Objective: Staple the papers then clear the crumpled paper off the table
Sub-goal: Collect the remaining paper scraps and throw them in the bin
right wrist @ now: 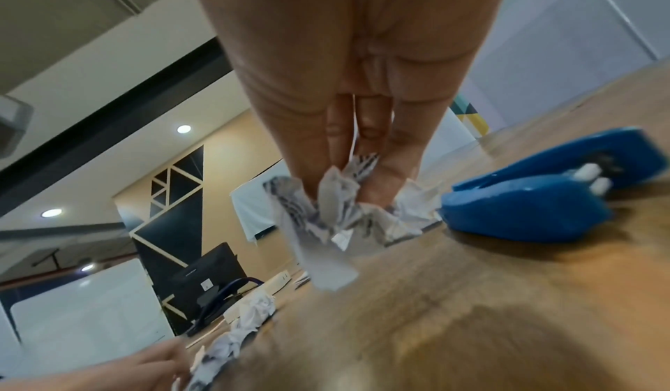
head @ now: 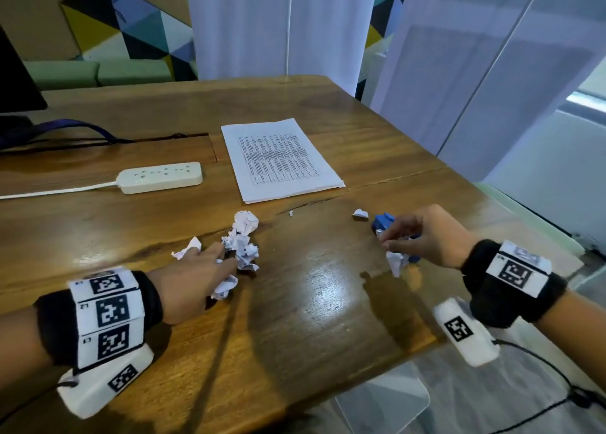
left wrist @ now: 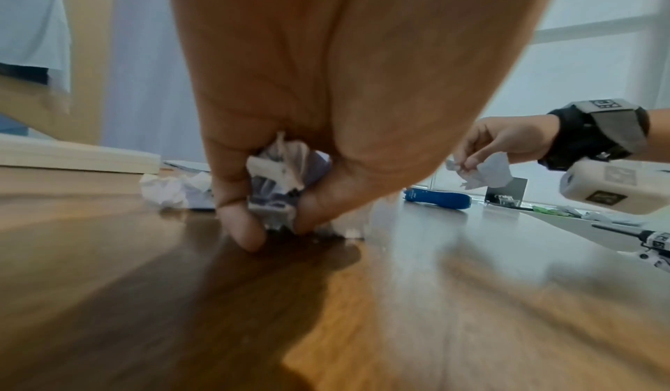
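A flat stack of printed papers (head: 280,158) lies mid-table. The blue stapler (head: 385,222) sits beside my right hand (head: 416,237), which pinches a crumpled paper scrap (head: 396,261) just above the wood; the right wrist view shows the fingertips (right wrist: 380,193) closed on that scrap (right wrist: 326,213) with the stapler (right wrist: 536,202) to its right. My left hand (head: 200,269) grips a crumpled wad (left wrist: 279,179) against the table. More crumpled paper (head: 244,237) lies just beyond its fingers, with a loose scrap (head: 188,248) to the left and a small bit (head: 360,214) near the stapler.
A white power strip (head: 160,176) with its cord lies left of the papers. Dark cables and a bag strap (head: 65,132) sit at the far left. The wooden table's (head: 328,302) right edge runs close to my right wrist.
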Demonstrator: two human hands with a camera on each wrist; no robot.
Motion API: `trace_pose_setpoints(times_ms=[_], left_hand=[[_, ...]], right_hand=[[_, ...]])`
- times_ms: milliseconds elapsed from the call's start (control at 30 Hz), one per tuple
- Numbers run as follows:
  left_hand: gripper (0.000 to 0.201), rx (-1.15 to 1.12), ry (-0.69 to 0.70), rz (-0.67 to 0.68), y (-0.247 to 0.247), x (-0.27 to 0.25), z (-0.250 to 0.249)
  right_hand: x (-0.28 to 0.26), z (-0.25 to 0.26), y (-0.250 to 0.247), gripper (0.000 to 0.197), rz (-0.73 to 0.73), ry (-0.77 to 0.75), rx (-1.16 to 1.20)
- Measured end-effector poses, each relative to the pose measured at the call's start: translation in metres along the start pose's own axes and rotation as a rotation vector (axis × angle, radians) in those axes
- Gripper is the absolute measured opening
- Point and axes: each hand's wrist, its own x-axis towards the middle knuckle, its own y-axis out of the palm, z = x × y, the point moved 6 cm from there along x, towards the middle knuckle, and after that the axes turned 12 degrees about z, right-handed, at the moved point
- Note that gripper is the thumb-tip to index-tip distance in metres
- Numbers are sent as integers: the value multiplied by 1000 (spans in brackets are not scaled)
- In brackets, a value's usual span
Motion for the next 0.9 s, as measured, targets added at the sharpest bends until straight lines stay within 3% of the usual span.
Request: trace_pose_setpoints(times_ms=[200, 367, 433, 467, 533, 667, 733, 800, 867, 900], left_hand=[[40, 19, 38, -69, -14, 4, 0], [43, -68, 232, -299, -41, 15, 1], [21, -179, 325, -308, -51, 17, -16], [16, -211, 380, -331, -58, 14, -31], [27, -201, 486, -386, -70, 7, -69], [20, -245, 619, -295, -78, -5, -151], [23, -255, 632, -250, -73, -3, -193], [8, -233, 664, -197, -61, 5, -239], [26, -230, 683, -140, -46, 22, -278], [24, -245, 693, -94, -36, 32, -296]], right_hand=[[-54, -26, 18, 12, 31, 64, 94], [-98, -48, 29, 16, 5, 12, 237], [-116, -57, 35, 15, -32, 3, 325], [-123, -63, 39, 14, -58, 9, 360], [-138, -77, 49, 13, -117, 28, 422], [-159, -108, 81, 11, -170, 59, 536], [-159, -128, 102, 21, -131, 106, 553], [-152, -154, 127, 36, -86, 176, 496], [-144, -188, 151, 45, -42, 246, 480], [-141, -199, 159, 49, -42, 311, 474]])
